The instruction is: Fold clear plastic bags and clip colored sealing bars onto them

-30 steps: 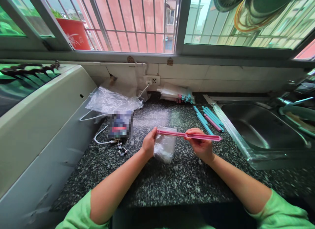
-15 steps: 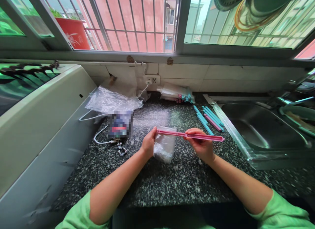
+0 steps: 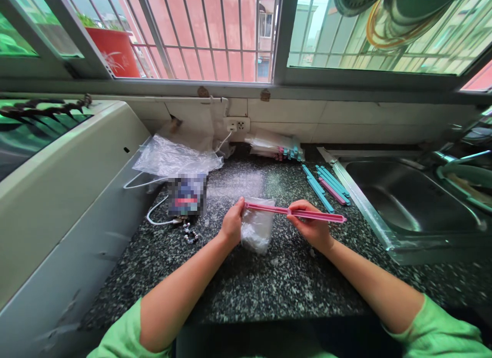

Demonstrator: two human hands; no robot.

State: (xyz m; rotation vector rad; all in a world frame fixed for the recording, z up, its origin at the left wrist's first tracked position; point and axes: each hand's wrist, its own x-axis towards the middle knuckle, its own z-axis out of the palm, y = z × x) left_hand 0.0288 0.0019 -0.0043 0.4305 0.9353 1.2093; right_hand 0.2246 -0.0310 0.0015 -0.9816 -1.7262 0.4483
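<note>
My left hand (image 3: 232, 225) is closed on the left end of a pink bag sealing clip (image 3: 319, 215), thumb on top. My right hand (image 3: 311, 230) pinches the same clip near its middle joint. The clip is unfolded into a long, nearly straight strip. Directly behind and below its left arm is a folded clear plastic bag (image 3: 257, 232), beside my left fingers; whether those fingers also grip the bag is hidden. To the right, several blue sealing clips (image 3: 333, 181) and a pink clip (image 3: 332, 192) lie on the counter.
Packed clips in clear bags (image 3: 277, 146) lie by the wall on the speckled counter (image 3: 246, 296). A plastic sheet (image 3: 172, 155), a blurred-out item (image 3: 187, 195) and a white cable (image 3: 151, 220) are at left. The steel sink (image 3: 407, 194) borders the right; a stove (image 3: 77, 194) stands left.
My right hand and the right end of the pink clip have shifted slightly left. My left hand stays almost in place.
</note>
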